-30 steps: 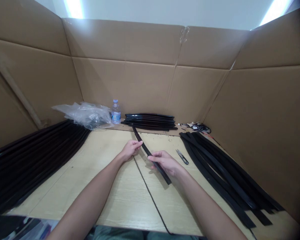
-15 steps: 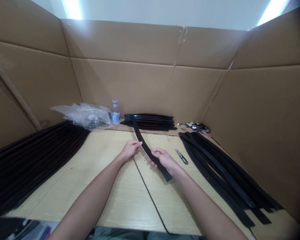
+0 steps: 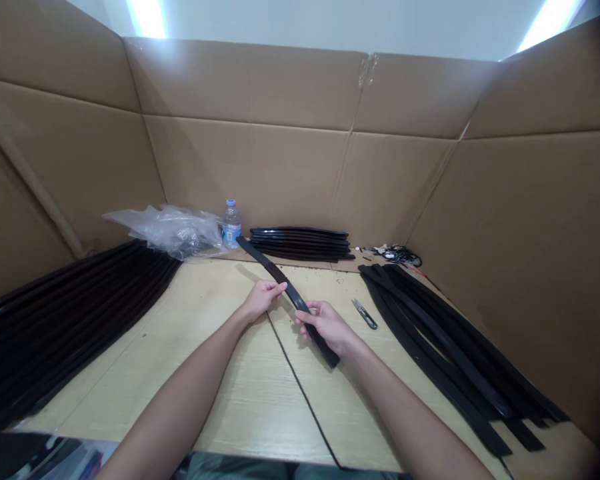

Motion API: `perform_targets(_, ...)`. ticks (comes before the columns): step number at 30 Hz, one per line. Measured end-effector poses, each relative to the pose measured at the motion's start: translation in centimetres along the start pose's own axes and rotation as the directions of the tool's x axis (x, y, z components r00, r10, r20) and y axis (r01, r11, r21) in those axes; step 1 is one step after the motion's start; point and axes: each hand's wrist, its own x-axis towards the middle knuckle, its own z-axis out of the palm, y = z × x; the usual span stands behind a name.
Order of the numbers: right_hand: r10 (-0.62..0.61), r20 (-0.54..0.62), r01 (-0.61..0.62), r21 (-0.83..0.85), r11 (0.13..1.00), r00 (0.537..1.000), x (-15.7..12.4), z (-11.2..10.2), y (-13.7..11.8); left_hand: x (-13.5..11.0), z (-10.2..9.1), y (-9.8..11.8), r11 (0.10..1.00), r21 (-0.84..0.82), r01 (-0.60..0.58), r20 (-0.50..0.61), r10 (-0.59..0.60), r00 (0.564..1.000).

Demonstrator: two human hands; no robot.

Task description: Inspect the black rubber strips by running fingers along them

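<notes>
Centre frame: left hand (image 3: 263,299) and right hand (image 3: 326,324) both pinched a black strip (image 3: 296,298), seemingly mid-handling; next called for steady grips.

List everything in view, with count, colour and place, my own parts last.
Held strip: one, black, between the hands
Left strip pile: many, black, table's left side
Back strip stack: several, black, by the back wall
Right strips: several, black, table's right side
Thread snips: one, dark with silvery blades, right of centre
Bottle: one, transparent, blue cap and label, back left
Plastic bags: count unclear, translucent, left of bottle
Cord tangle: one, mostly black, back right
Cardboard walls: three sides, brown, around the table
Table: one, pale wood-coloured, below
Lights: two, white, overhead
Left hand: one, bare, at strip's left edge
Right hand: one, bare, gripping strip's near half
</notes>
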Motion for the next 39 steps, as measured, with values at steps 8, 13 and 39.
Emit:
perform_targets(8, -0.089, -0.032, 0.088, -0.041, 0.995, 0.996, 0.4, -0.1, 0.2, 0.2, -0.2, -0.4, 1.000, -0.029, -0.003, -0.002, 0.003, 1.000)
perform_targets(13, -0.086, -0.024, 0.084, -0.073, 0.994, 0.996, 0.3, -0.1, -0.1, 0.2, -0.2, -0.3, 0.998, -0.055, -0.003, 0.018, 0.004, 1.000)
perform_targets(39, 0.081, -0.026, -0.077, 0.111, 0.991, 0.996, -0.1, 0.4, -0.4, 0.1, 0.4, 0.2, 0.995, 0.089, -0.039, -0.031, 0.042, 0.999)
